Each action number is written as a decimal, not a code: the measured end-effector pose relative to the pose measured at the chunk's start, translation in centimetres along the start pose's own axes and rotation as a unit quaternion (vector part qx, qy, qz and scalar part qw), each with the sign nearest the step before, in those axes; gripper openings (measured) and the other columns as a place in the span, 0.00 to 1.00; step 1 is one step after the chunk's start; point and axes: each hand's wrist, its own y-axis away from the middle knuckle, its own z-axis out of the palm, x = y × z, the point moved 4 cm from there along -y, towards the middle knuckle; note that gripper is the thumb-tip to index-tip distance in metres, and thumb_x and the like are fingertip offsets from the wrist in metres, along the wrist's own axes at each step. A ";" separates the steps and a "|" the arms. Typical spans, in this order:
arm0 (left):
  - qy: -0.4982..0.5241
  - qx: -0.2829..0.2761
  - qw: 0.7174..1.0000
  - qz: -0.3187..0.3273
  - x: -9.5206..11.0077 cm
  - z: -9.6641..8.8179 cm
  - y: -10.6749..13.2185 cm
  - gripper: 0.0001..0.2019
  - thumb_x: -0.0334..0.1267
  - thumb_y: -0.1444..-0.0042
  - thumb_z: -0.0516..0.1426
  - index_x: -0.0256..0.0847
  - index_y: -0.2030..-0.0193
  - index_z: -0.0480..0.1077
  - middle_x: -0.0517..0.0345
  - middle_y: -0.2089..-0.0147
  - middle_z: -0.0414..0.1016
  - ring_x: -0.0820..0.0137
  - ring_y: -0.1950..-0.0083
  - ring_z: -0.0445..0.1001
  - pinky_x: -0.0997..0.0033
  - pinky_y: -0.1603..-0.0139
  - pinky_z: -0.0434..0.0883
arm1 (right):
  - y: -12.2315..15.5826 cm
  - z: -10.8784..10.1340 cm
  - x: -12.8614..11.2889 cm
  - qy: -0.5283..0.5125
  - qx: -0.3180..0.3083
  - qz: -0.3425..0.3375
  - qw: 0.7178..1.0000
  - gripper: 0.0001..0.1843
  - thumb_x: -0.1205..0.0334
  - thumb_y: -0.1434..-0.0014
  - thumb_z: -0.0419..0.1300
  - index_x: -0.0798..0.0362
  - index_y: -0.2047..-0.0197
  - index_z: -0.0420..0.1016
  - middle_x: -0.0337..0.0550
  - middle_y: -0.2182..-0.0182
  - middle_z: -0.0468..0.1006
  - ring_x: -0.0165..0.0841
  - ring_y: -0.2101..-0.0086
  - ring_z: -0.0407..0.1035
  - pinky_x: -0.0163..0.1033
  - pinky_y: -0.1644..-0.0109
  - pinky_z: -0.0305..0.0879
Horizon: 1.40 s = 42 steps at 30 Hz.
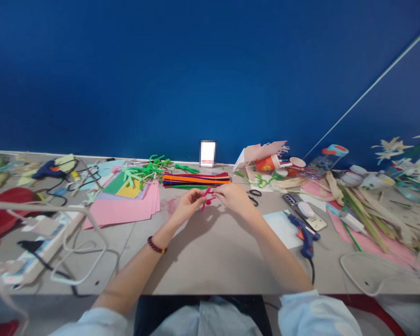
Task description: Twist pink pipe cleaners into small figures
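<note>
Between my hands, over the middle of the table, is a small bent shape of bright pink pipe cleaner (208, 201). The fingers of my left hand (188, 206) are closed on its left side, and a beaded bracelet (156, 246) circles that wrist. From the right, my right hand (232, 198) pinches the same piece, its fingertips partly hidden behind the hand. Just beyond the hands lies a bundle of coloured pipe cleaners (196, 179), orange, purple and red among them. Black-handled scissors (254, 196) rest beside my right hand.
Pink paper sheets (122, 211) and twisted green pipe cleaners (150, 169) lie left. A power strip (44, 254) with cables is nearer. At right are a blue glue gun (304, 235), a phone (306, 212) and a tipped paper cup (267, 163). A blue wall (210, 84) stands behind.
</note>
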 end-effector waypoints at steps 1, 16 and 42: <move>-0.006 0.017 1.000 0.003 -0.2 -0.2 -0.1 0.17 0.48 0.55 0.63 0.37 0.66 0.69 0.58 0.71 0.74 0.72 0.70 0.72 0.75 0.71 0.66 | 0.0 0.0 0.1 -0.002 0.000 0.001 1.000 0.14 0.62 0.39 0.52 0.49 0.61 0.79 0.46 0.62 0.80 0.35 0.61 0.71 0.34 0.64 0.57; -0.248 -0.140 0.954 0.095 0.7 1.4 1.5 0.09 0.36 0.45 0.54 0.37 0.68 0.75 0.54 0.70 0.76 0.72 0.70 0.70 0.75 0.69 0.65 | -0.3 0.9 1.1 -0.150 -0.091 -0.075 0.982 0.09 0.65 0.45 0.58 0.53 0.71 0.80 0.40 0.71 0.79 0.29 0.70 0.69 0.32 0.69 0.53; -0.113 -0.001 0.990 0.087 0.5 -0.6 0.5 0.13 0.45 0.46 0.56 0.36 0.70 0.71 0.61 0.78 0.68 0.75 0.75 0.66 0.77 0.72 0.64 | -0.6 3.4 -0.5 -0.400 -0.062 0.076 0.911 0.11 0.71 0.46 0.52 0.56 0.66 0.76 0.44 0.69 0.79 0.30 0.70 0.71 0.31 0.68 0.62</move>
